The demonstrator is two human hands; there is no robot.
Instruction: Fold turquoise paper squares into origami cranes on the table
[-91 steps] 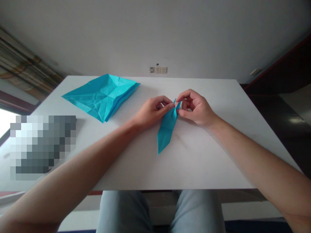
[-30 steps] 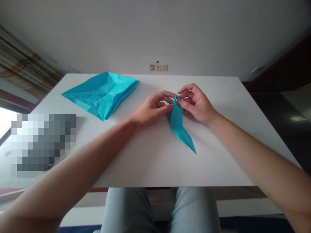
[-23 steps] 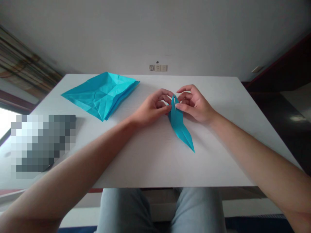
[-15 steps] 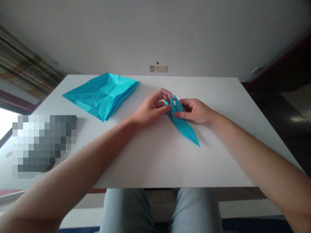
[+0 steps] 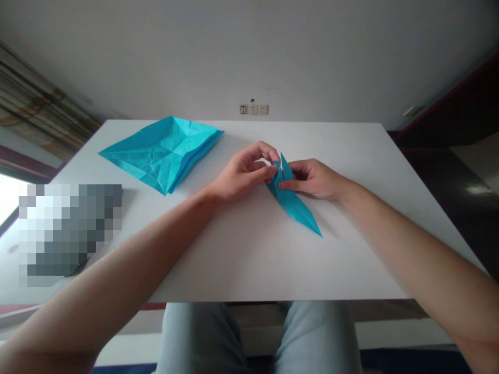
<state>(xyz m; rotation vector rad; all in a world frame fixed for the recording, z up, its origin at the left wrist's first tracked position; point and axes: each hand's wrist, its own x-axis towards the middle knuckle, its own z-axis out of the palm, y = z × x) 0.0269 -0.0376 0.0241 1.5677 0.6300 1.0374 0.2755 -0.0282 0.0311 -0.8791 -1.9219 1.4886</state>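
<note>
A narrow piece of folded blue paper [image 5: 298, 205] is held a little right of the middle of the white table, its long point slanting down to the right. My left hand [image 5: 253, 169] pinches a slim pointed flap at its upper left between thumb and fingers. That flap is bent over, and its tip lies by the left fingertips. My right hand [image 5: 314, 177] grips the paper's right side, thumb on the front and fingers behind. A second flap stands up beside the right fingers. The fingers hide part of the folds.
A larger, creased blue paper [image 5: 166, 153], partly folded, lies at the back left of the white table [image 5: 234, 259]. A blurred-out grey object [image 5: 70, 234] is at the left edge. Sockets [image 5: 253, 109] are on the wall behind.
The left upright flap of the folded paper has been bent down by my left fingers; before, it stood upright beside the other flap. My right hand has stayed nearly in place.
</note>
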